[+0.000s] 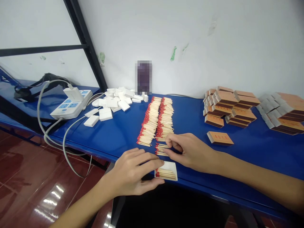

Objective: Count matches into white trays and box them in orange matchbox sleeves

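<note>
Right at the worktop's (190,115) front edge, the left hand (136,172) steadies a match tray (170,165).
Its grip pinches the tray between fingers behind and thumb in front; the right hand's (196,152) thumb and forefinger stand slightly apart at the small match row (161,148), whether gripping any I cannot tell; blue surface stretches between the longer rows (165,117) and stacked matchboxes (226,97).

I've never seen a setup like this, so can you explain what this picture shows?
There's no machine here: these are a person's two bare hands, filmed by a head-worn camera looking forward and down. The left hand holds a small white tray with red-tipped matches inside. The right hand has its fingertips at a short row of loose matches on the blue table. Beyond are two longer match rows, with white box-like pieces to the left and stacked matchboxes to the right.
</note>
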A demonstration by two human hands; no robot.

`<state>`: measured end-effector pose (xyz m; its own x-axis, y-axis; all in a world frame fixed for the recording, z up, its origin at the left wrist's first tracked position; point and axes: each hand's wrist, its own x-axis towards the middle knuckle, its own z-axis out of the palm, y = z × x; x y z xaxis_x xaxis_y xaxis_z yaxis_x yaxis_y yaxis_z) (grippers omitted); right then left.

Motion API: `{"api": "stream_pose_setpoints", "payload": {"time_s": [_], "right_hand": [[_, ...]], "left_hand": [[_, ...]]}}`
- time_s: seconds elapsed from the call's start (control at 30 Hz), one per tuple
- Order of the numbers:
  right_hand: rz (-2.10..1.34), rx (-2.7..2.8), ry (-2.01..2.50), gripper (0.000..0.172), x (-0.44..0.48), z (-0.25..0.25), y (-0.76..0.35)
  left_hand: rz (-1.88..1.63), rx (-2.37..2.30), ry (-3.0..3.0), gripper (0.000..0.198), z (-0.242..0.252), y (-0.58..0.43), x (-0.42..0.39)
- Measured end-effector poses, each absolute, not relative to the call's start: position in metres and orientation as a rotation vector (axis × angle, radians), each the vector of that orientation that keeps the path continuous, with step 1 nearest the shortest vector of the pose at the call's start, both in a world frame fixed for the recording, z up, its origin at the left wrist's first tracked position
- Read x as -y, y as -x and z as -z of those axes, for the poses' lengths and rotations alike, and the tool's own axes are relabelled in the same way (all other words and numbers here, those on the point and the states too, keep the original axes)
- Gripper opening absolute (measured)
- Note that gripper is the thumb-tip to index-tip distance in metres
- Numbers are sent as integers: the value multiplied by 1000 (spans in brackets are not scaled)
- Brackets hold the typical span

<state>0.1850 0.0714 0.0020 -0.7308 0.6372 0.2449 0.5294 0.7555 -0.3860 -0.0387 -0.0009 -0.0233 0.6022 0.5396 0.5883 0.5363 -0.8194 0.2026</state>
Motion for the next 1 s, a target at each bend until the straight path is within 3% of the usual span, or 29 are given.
{"api": "stream_pose_setpoints", "payload": {"time_s": [1.0], "right_hand": [[-449,2524,919,23,-73,1,-181]], "left_hand": [[-1040,-965,-2818,25,22,37,2]]}}
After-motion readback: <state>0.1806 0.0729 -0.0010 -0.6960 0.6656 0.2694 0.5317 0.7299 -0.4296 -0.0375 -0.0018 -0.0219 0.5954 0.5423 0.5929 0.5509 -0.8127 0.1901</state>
